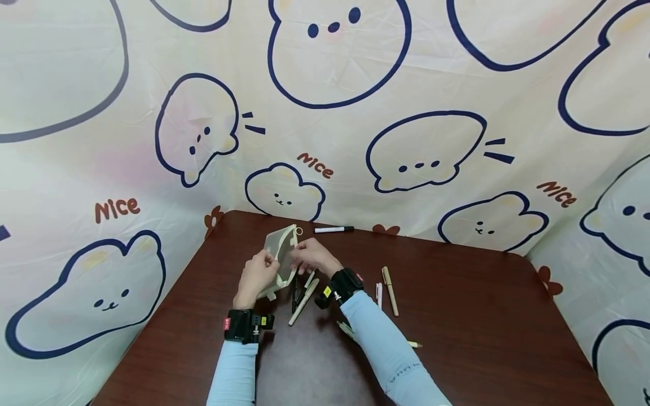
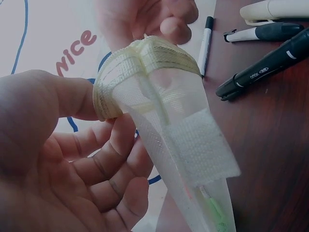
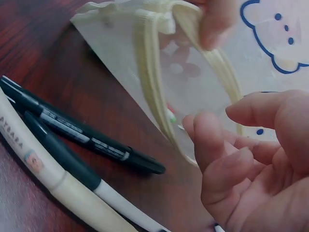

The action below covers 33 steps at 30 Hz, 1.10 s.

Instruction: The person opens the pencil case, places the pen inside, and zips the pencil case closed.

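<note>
A translucent mesh zip pouch (image 1: 276,243) with cream zipper edges is held up above the table, its mouth spread apart. My left hand (image 1: 255,277) pinches one zipper edge between thumb and fingers. Something green (image 2: 216,212) shows through the mesh in the left wrist view. At the mouth's other side is my right hand (image 1: 317,255), its fingers loosely bent and a gap between thumb and forefinger (image 3: 208,133); whether it touches the edge is hard to tell. Below it lie a beige pen (image 3: 58,181), a black marker (image 3: 91,133) and a black-and-white pen (image 3: 67,152).
A white marker with a black cap (image 1: 333,229) lies by the table's back edge. Right of my right forearm are another beige pen (image 1: 390,290) and a white pen (image 1: 378,294). A green pen (image 1: 347,329) is partly under that forearm. Patterned cloth (image 1: 325,135) hangs behind the brown table (image 1: 472,316).
</note>
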Tool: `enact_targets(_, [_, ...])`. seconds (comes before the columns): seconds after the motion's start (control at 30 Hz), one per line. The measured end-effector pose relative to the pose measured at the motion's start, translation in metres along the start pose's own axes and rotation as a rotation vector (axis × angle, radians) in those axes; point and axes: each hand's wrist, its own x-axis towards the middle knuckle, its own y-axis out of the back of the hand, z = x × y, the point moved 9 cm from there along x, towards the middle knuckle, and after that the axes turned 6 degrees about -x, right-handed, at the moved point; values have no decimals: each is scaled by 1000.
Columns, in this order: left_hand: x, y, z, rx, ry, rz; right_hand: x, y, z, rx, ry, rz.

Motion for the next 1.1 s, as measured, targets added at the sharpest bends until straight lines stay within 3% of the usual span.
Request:
enact_targets(0.5, [-3, -2, -2, -25, 13, -28, -47, 54, 14, -89, 49, 164])
enact_targets(0.77, [-1, 0, 0, -17, 8, -10, -78, 84, 27, -347, 21, 231])
enact_targets(1.1, [-2, -3, 1, -14, 3, -24, -122, 103, 61, -493, -22, 258])
